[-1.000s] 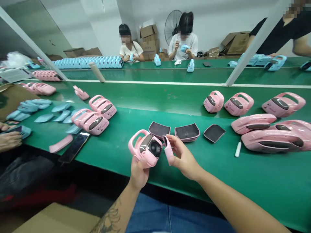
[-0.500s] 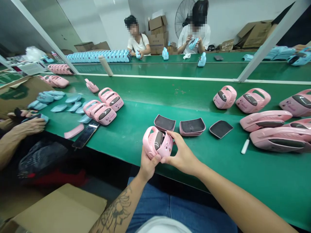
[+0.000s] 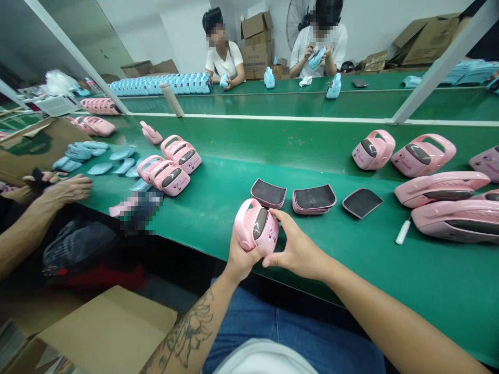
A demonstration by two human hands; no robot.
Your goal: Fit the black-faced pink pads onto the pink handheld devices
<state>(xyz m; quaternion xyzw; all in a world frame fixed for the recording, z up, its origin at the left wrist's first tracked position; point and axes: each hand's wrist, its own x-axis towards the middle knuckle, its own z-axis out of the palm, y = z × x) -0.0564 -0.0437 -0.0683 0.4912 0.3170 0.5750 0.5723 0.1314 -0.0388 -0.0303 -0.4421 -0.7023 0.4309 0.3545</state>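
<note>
A pink plastic casing (image 3: pixel 255 226) with a loop handle, a dark oval window and small printed figures is held above the near edge of the bench. My left hand (image 3: pixel 241 259) is wrapped round its left side and underside. The fingers of my right hand (image 3: pixel 298 244) press on its right edge, the thumb low at the front. Just behind it lie curved panels with dark faces and pink rims: one stack (image 3: pixel 268 193) partly behind the casing, a second stack (image 3: pixel 314 199) and a single panel (image 3: pixel 362 201) to the right.
More pink casings (image 3: pixel 440 189) stand at right beside a white-handled tool (image 3: pixel 403 231). Others (image 3: pixel 171 176) sit at left near blue panels (image 3: pixel 123 166). A co-worker's hand (image 3: pixel 70 189) is at far left. An open carton (image 3: pixel 113 332) stands below; two people work across the bench.
The dark gap between the casing's window and its printed front part has closed. Both hands keep hold of the casing. The co-worker's hand at left has moved right, and the view has shifted slightly.
</note>
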